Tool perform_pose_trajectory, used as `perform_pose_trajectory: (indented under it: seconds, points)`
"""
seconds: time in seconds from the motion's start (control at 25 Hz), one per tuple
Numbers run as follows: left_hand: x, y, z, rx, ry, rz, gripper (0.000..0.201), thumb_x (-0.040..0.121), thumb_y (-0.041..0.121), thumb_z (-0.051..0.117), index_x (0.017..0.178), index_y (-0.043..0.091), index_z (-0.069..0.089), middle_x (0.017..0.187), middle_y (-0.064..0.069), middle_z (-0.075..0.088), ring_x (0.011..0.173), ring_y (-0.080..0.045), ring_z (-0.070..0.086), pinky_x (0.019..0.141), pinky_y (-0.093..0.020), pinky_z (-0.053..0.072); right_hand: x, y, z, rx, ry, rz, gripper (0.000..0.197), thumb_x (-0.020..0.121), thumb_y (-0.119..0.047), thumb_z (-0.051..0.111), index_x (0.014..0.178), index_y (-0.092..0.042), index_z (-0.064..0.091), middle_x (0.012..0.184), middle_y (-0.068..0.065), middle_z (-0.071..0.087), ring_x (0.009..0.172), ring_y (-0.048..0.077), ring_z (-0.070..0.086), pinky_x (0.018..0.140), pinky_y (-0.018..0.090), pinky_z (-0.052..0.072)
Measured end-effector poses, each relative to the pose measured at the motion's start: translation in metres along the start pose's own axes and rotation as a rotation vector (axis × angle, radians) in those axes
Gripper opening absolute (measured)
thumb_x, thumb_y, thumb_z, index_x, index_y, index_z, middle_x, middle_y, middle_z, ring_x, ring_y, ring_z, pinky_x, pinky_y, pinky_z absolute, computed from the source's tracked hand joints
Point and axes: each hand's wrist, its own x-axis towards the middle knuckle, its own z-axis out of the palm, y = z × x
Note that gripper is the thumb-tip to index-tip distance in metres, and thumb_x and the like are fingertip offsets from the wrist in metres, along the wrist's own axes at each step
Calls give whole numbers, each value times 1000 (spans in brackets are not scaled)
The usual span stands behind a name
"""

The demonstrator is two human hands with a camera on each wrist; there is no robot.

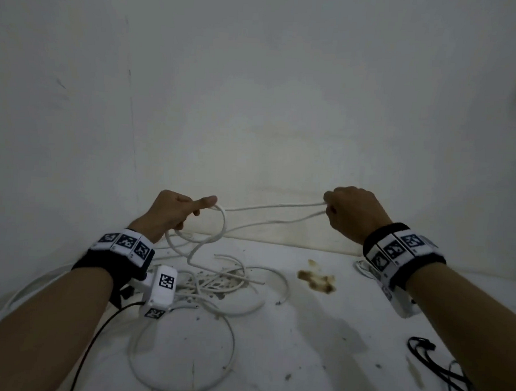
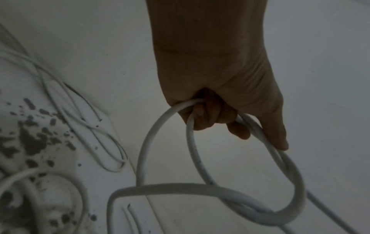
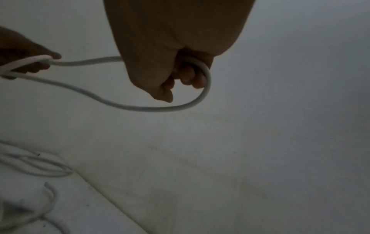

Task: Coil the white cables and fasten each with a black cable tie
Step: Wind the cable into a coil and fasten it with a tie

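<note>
**Operator:** Above the tangle on the white surface (image 1: pixel 319 331), I am holding one white cable (image 1: pixel 274 207) stretched between both hands. My left hand (image 1: pixel 173 212) is curling its fingers (image 2: pixel 202 117) round a couple of started loops, thumb pressing along the top. My right hand (image 1: pixel 353 212) is closing round a bend in the same cable, so two strands are running back toward the left.

**Observer:** Where is the rest of it lying?

**Operator:** It is trailing from the left-hand loops down into the loose pile of white cables (image 1: pixel 217 285) lying below and between my wrists. I am also seeing a single wide ring (image 1: pixel 182 351) lying nearer me, and black cable ties (image 1: pixel 438 368) sitting well apart, by my right forearm.

**Observer:** What is worrying you?

**Operator:** I am judging three risks. The trailing part is crossing other strands, so drawing in the next loop could be dragging the whole pile along or knotting it. The loops in my left hand are uneven and crossing each other near the bottom, so they could be springing open if my grip is slackening. And the ties are lying out of reach, so I am needing to free one hand while the coil is wanting to unwind.
</note>
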Motion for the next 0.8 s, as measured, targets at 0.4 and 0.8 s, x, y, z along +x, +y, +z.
perform_pose_trajectory:
  seconds: [0.4,0.8]
  points:
    - [1,-13,-1,233,33,188,89,56,77,69,61,-11,60,47,-4,33,44,-10,29,55,-26,28,20,-1,28,-16,-347,476,67,92,-35,63,142,1,36,153,35,-29,146,56,4,108,47,39]
    - [-2,-13,-7,-2,130,-39,60,68,51,81,81,-8,73,34,14,46,53,-14,41,55,-26,36,-5,-1,19,549,-775,699,109,63,-80,68,143,-9,46,146,18,50,119,35,56,95,42,44]
